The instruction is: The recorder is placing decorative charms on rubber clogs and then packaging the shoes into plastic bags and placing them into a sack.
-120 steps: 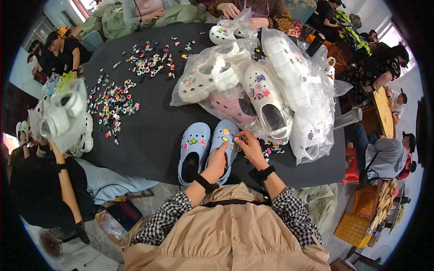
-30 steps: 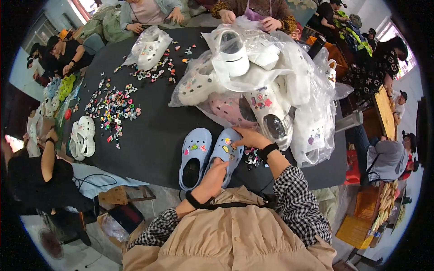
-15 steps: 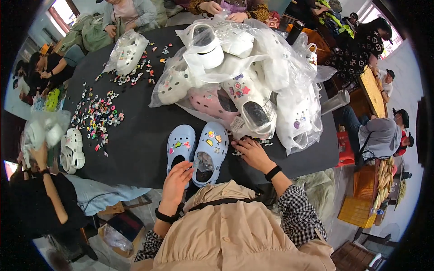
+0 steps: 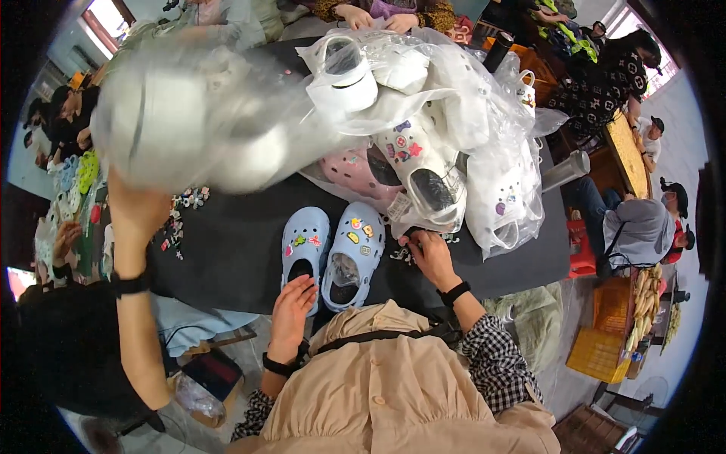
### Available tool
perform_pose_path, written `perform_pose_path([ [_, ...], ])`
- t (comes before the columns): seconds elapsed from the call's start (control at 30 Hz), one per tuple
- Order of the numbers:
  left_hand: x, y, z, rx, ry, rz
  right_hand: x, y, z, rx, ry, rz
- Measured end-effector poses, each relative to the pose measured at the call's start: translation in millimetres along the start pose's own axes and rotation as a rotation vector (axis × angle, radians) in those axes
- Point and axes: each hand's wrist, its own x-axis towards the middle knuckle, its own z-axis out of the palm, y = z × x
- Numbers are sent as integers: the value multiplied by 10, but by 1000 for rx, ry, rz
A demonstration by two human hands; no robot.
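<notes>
**Two hands at a pair of blue clogs, lower centre of the frame**

The right hand (image 4: pixel 429 257), right of the pair, has its fingertips drawn close at a small group of loose charms (image 4: pixel 404 256); whether anything is pinched between them cannot be told. The left hand (image 4: pixel 293 310) has its fingers extended and apart from the thumb, gripping nothing visible, at the heel end of the left blue clog (image 4: pixel 304 227). The right blue clog (image 4: pixel 349 248) stands just beside it; both point toward the upper edge, bear coloured charms and rest on the dark table (image 4: pixel 227 257). Clear plastic shows inside the right one's opening.

Above the pair, at upper centre to right, lies a heap of bagged white clogs (image 4: pixel 484 129), with a pink clog (image 4: pixel 352 172) at its lower left. At upper left, a co-worker's arm (image 4: pixel 140 318) reaches up to a motion-blurred bagged bundle (image 4: pixel 189 113). A clear cylinder (image 4: pixel 565 172) lies right of the heap.
</notes>
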Motion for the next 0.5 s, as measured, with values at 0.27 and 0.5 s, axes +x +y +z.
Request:
perform_pose_path([
  [0.27, 129, -60, 18, 123, 40, 92, 136, -25, 45, -217, 108, -289],
  [0.5, 258, -124, -73, 135, 106, 189, 22, 139, -117, -46, 103, -9],
])
